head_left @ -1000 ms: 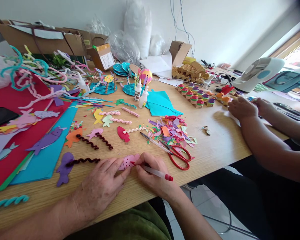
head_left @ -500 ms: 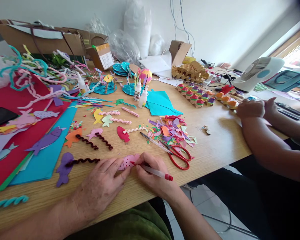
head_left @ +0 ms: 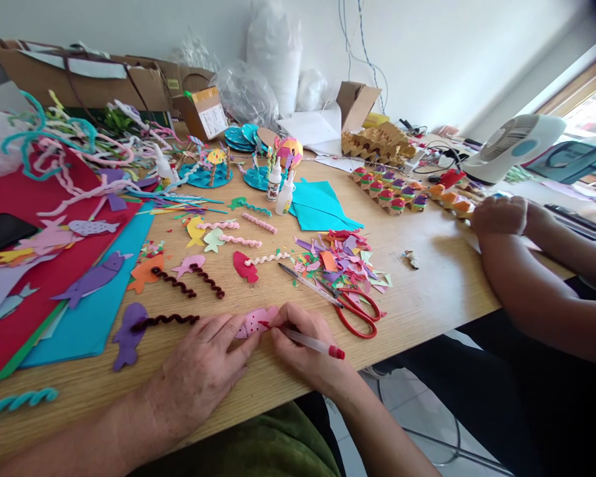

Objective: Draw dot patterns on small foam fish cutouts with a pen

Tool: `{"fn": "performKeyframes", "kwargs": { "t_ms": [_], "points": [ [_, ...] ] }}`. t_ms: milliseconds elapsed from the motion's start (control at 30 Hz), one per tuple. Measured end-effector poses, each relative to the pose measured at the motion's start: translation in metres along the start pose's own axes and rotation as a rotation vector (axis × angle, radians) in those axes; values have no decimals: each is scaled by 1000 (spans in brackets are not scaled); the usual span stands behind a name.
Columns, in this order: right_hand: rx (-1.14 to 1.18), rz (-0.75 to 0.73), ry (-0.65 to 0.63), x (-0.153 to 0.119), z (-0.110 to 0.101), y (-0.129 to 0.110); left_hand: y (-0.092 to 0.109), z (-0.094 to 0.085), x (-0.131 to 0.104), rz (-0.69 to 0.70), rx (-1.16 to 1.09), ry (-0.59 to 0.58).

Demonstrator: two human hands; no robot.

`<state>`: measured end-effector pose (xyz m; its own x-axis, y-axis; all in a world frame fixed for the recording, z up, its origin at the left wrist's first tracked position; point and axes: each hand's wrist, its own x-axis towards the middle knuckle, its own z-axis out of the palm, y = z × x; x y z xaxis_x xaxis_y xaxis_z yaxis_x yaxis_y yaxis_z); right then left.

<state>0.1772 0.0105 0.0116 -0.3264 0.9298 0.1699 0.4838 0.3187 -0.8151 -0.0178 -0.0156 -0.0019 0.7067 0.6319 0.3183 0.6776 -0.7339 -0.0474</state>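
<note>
A pink paper fish with small red dots lies on the wooden table near its front edge. My left hand presses on the fish's left part, thumb and fingers holding it against the tabletop. In my right hand is a red pen, its tip touching the fish and its capped end pointing right. Left of my hands lies a purple paper fish with a dark brown twisted pipe cleaner on it. Red-handled scissors and another pen rest beyond my right hand.
Paper scraps are heaped behind the scissors. Several paper fish with pipe cleaners lie mid-table, near glue bottles. Coloured sheets cover the left side. A co-worker's hands are at the right, by painted egg-carton pieces.
Hardly anything differs: the view has shifted very slightly. Both my hands keep the same places on the fish and the pen. The co-worker's farther hand has lowered a little.
</note>
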Motion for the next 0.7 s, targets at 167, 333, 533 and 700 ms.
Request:
{"fn": "performKeyframes", "kwargs": {
  "t_ms": [167,333,533,700],
  "points": [
    [-7,-6,-13,0,0,1,-1,1,0,-7,13,38],
    [-2,-10,-4,0,0,0,0,1,0,-7,1,9],
    [0,1,-13,1,-1,0,1,3,-1,-30,-1,15],
    [11,1,-23,1,-1,1,0,3,-2,-30,-21,-15]
  ]
}}
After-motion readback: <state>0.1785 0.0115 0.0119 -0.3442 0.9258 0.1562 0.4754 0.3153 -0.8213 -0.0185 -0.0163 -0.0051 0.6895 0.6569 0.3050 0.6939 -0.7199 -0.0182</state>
